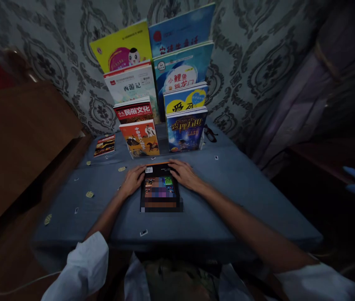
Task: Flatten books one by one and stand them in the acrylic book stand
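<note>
A book (160, 171) lies on the cloth in front of me with its black cover up. A barcode shows near its top left, colourful pictures fill its middle, and its lower part is blurred out. At its upper left edge, my left hand (134, 179) holds the book, fingers bent against the side. My right hand (184, 173) grips the opposite upper corner, its fingertips over the cover's edge. Just beyond stands a tiered rack of books, the nearest being an orange book (140, 140) on the left and a dark blue book (186, 130) on the right.
A blue-grey cloth (227, 200) with small printed patches covers the table. A small red and black book (104, 145) lies at the left. Dark glasses (210, 134) are beside the rack. A brown wooden panel (23, 146) stands left; patterned wall covering (234, 62) rises behind.
</note>
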`<act>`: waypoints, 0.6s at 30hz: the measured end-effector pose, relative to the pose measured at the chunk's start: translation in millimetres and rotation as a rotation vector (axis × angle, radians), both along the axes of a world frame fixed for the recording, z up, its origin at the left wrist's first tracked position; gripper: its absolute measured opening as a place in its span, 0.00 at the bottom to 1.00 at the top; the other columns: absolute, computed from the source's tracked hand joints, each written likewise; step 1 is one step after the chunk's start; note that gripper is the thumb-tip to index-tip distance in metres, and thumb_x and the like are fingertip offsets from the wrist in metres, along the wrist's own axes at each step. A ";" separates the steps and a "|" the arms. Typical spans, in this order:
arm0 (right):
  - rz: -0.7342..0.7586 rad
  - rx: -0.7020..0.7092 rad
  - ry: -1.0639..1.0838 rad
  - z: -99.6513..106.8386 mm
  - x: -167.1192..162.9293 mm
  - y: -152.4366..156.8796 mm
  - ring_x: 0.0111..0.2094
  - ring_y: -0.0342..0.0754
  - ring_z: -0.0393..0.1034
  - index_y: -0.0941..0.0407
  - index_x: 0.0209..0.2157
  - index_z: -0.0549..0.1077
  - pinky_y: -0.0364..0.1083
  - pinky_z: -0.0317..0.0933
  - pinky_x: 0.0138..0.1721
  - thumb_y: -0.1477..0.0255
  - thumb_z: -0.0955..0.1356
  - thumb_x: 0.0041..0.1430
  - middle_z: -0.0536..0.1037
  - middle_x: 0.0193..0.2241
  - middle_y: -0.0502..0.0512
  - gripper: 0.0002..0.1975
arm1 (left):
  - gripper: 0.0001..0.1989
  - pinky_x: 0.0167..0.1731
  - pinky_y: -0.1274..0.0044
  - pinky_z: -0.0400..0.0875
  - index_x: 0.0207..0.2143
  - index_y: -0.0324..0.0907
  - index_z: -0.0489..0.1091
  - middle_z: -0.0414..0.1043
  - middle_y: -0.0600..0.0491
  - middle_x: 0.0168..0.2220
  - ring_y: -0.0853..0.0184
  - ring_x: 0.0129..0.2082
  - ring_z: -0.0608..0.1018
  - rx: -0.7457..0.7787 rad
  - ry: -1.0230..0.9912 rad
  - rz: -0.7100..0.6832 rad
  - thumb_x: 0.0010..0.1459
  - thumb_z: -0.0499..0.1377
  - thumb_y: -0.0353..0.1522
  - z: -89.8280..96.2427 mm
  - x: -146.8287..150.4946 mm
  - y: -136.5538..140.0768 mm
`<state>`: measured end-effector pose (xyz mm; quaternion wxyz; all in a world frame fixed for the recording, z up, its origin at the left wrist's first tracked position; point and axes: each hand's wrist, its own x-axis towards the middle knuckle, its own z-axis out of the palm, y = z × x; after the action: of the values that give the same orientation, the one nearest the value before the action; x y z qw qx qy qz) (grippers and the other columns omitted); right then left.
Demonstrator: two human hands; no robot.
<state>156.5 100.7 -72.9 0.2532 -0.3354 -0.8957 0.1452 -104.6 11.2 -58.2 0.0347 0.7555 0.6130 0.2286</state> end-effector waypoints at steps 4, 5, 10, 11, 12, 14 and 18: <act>0.017 0.023 -0.015 -3.1 -0.3 0.9 0.60 0.57 0.66 0.57 0.57 0.72 0.61 0.57 0.61 0.73 0.61 0.66 0.71 0.61 0.64 0.20 | 0.19 0.60 0.58 0.66 0.58 0.40 0.70 0.70 0.44 0.60 0.57 0.61 0.72 0.020 0.003 0.027 0.67 0.50 0.30 -3.7 0.0 -8.7; 0.018 0.032 -0.015 -4.0 -0.4 1.1 0.60 0.57 0.67 0.57 0.57 0.72 0.61 0.57 0.61 0.73 0.61 0.66 0.71 0.61 0.64 0.20 | 0.19 0.60 0.58 0.66 0.57 0.41 0.70 0.70 0.44 0.60 0.57 0.60 0.72 0.027 0.012 0.027 0.67 0.50 0.30 -4.1 0.8 -13.8; -0.002 0.048 -0.037 -5.9 -1.5 0.7 0.60 0.56 0.67 0.58 0.57 0.72 0.61 0.57 0.61 0.72 0.61 0.66 0.71 0.61 0.63 0.20 | 0.16 0.56 0.61 0.71 0.55 0.43 0.72 0.74 0.45 0.56 0.59 0.56 0.76 0.094 0.069 -0.043 0.67 0.53 0.31 -1.5 7.2 -56.5; -0.003 0.049 -0.044 -6.1 -1.9 0.6 0.60 0.56 0.67 0.58 0.57 0.72 0.61 0.57 0.61 0.72 0.61 0.66 0.71 0.61 0.63 0.21 | 0.16 0.55 0.62 0.72 0.54 0.42 0.72 0.74 0.45 0.55 0.59 0.55 0.77 0.118 0.067 -0.066 0.67 0.53 0.31 -0.8 9.8 -68.6; -0.003 0.049 -0.048 -6.5 -2.3 0.7 0.60 0.57 0.67 0.59 0.57 0.72 0.60 0.58 0.61 0.72 0.60 0.66 0.71 0.61 0.64 0.21 | 0.16 0.54 0.63 0.73 0.54 0.42 0.72 0.75 0.45 0.55 0.59 0.54 0.77 0.141 0.062 -0.086 0.67 0.53 0.31 -0.5 12.9 -81.5; -0.002 0.049 -0.050 -7.6 -2.9 1.7 0.61 0.57 0.66 0.59 0.57 0.72 0.60 0.58 0.61 0.73 0.60 0.66 0.71 0.61 0.64 0.21 | 0.16 0.52 0.64 0.74 0.55 0.43 0.71 0.75 0.44 0.53 0.60 0.52 0.78 0.183 0.047 -0.111 0.68 0.53 0.31 -0.8 20.1 -107.9; 0.008 0.062 -0.037 -9.4 -2.2 5.3 0.61 0.56 0.66 0.56 0.57 0.73 0.61 0.60 0.60 0.73 0.60 0.66 0.71 0.61 0.62 0.21 | 0.16 0.52 0.64 0.75 0.56 0.44 0.69 0.76 0.45 0.53 0.60 0.53 0.78 0.234 0.010 -0.106 0.68 0.53 0.30 -4.8 34.3 -148.8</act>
<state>154.3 106.0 -82.4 0.2462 -0.3266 -0.9057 0.1119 -70.3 -137.6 -63.0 -0.0448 0.7869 0.5413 0.2928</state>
